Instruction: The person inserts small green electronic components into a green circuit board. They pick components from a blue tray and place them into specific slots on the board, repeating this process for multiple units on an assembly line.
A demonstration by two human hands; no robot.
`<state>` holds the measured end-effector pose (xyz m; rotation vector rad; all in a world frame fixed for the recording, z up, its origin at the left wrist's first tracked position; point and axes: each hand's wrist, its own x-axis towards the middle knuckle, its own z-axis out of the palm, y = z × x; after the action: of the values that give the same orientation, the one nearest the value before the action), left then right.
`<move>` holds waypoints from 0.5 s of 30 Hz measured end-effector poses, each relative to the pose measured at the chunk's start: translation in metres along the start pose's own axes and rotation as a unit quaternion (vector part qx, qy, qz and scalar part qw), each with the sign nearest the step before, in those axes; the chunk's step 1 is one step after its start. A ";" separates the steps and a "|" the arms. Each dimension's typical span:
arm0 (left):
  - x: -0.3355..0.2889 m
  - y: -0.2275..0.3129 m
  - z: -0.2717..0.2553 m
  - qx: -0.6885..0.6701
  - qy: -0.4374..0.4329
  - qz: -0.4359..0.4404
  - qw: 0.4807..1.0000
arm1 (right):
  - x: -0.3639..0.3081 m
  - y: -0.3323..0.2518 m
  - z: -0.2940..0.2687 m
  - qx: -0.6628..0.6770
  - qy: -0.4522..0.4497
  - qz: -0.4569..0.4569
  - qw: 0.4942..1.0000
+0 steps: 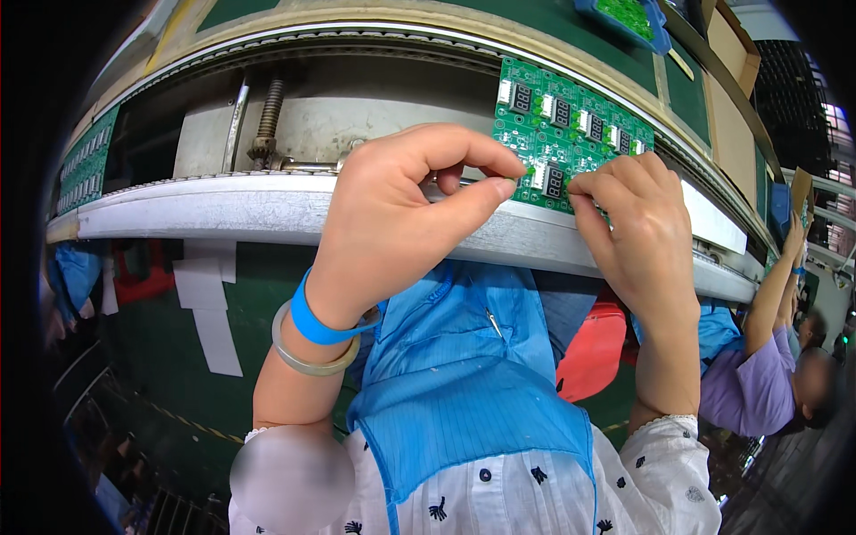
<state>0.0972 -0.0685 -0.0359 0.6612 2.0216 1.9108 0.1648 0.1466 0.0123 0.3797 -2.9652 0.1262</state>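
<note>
Green circuit board (571,134), left hand (401,214) pinching its edge, right hand (633,223) fingertips on it

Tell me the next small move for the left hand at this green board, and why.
Probably ease the left hand slightly right and down onto the green circuit board. Its thumb and forefinger pinch a tiny part just off the board's left edge, while the right hand rests its fingertips on the lower edge, seemingly steadying it.

Two hands (392,214), three circuit boards (562,134) (one partly hidden).
</note>
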 end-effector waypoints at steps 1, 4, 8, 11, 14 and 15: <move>0.000 0.001 0.000 -0.001 -0.003 -0.005 1.000 | 0.000 0.000 0.000 -0.001 -0.004 0.005 1.000; 0.000 0.000 -0.001 0.006 -0.006 -0.001 1.000 | 0.001 -0.002 -0.001 -0.003 -0.013 0.021 1.000; 0.001 0.001 -0.001 0.026 -0.004 0.026 0.999 | 0.003 -0.007 -0.003 -0.009 -0.016 0.033 0.999; 0.001 0.001 0.000 0.021 -0.007 0.028 0.999 | 0.002 -0.006 -0.003 -0.009 -0.007 0.028 1.000; 0.001 0.000 0.000 0.015 -0.008 0.020 1.000 | 0.000 -0.002 -0.002 0.005 0.003 0.025 1.000; 0.001 0.000 0.000 0.011 -0.008 0.016 1.000 | -0.001 -0.001 -0.001 0.011 0.006 0.026 1.000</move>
<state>0.0961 -0.0683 -0.0357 0.7158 2.0374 1.8961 0.1664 0.1462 0.0136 0.3040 -2.9650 0.1673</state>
